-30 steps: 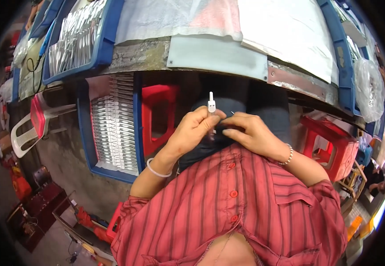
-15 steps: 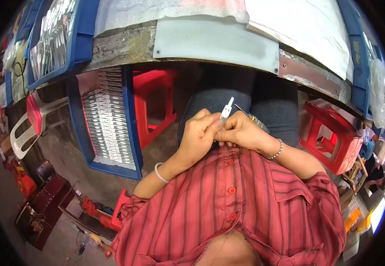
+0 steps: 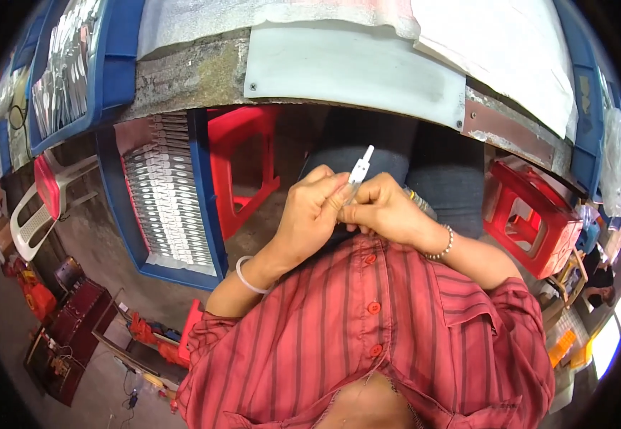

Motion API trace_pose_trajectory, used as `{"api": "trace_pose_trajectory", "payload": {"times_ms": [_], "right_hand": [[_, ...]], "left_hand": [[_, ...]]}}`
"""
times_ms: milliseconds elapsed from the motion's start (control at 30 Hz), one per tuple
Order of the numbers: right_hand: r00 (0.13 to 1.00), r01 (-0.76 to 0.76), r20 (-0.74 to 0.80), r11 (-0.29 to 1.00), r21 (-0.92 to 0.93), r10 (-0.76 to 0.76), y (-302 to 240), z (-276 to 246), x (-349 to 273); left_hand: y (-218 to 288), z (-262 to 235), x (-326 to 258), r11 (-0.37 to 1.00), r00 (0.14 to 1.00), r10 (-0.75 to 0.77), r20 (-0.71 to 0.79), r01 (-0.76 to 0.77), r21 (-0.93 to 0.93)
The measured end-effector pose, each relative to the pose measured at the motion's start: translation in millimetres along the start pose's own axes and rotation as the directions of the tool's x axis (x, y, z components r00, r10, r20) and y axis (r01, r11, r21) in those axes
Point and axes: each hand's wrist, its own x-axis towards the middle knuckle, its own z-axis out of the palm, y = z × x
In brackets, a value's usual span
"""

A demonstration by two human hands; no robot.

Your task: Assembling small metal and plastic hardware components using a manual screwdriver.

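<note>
Head view, looking down over the lap. At the centre of the frame we see the left hand [image 3: 315, 214] and the right hand [image 3: 385, 211] brought together, knuckles touching, both pinching the lower end of a small white plastic part [image 3: 360, 169]. The part stands nearly upright above the fingertips, leaning slightly toward 1 o'clock, with its narrow tip free. Both hands are closed in a fingertip grasp on this one piece; neither palm is open.

We judge the part to be very light and rigid, a thin moulded piece with a smooth surface that could slip between dry fingers. Its slender tip looks like the weakest point, so we would keep the hold at the broader base, thumb against forefinger, and avoid bending the upper end.

At 9 o'clock from the hands, a blue tray [image 3: 202, 179] leans on the ground, lined with rows of similar pale pieces. A red stool [image 3: 242, 168] stands at 10 o'clock, just beside the tray, and a second red stool [image 3: 532, 218] lies at 3 o'clock. At 12 o'clock the edge of the workbench [image 3: 357, 71] crosses the frame, covered with a grey-white sheet. Another blue tray [image 3: 114, 64] of parts rests on the bench at 10 o'clock, well apart from the hands.
</note>
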Motion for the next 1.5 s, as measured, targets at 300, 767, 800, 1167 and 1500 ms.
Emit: {"api": "trace_pose_trajectory", "payload": {"times_ms": [300,767,800,1167,1500], "right_hand": [[1.000,-0.022,-0.004,0.995,0.096,0.022,-4.7,5.3,0.7],[0.996,-0.077,0.054,0.985,0.154,0.069,-1.7,11.7,-1.3],[0.996,-0.078,0.053,0.985,0.155,0.070,-1.8,11.3,-1.8],[0.995,-0.094,0.055,0.961,0.261,0.082,-5.0,4.8,11.9],[0.988,-0.102,0.135,0.977,0.189,0.077,-18.7,8.3,0.7]], "left_hand": [[-2.4,-10.3,3.1,0.999,0.998,-0.024,0.054,0.022,0.034],[1.0,-15.9,-8.0,0.997,0.991,-0.071,0.114,0.067,0.038],[1.6,-16.2,-7.9,0.997,0.990,-0.075,0.120,0.070,0.044],[2.9,-22.5,9.8,0.994,0.993,-0.025,0.115,0.013,0.105],[9.5,-29.6,-4.1,0.991,0.988,0.031,0.150,-0.050,0.126]]}}
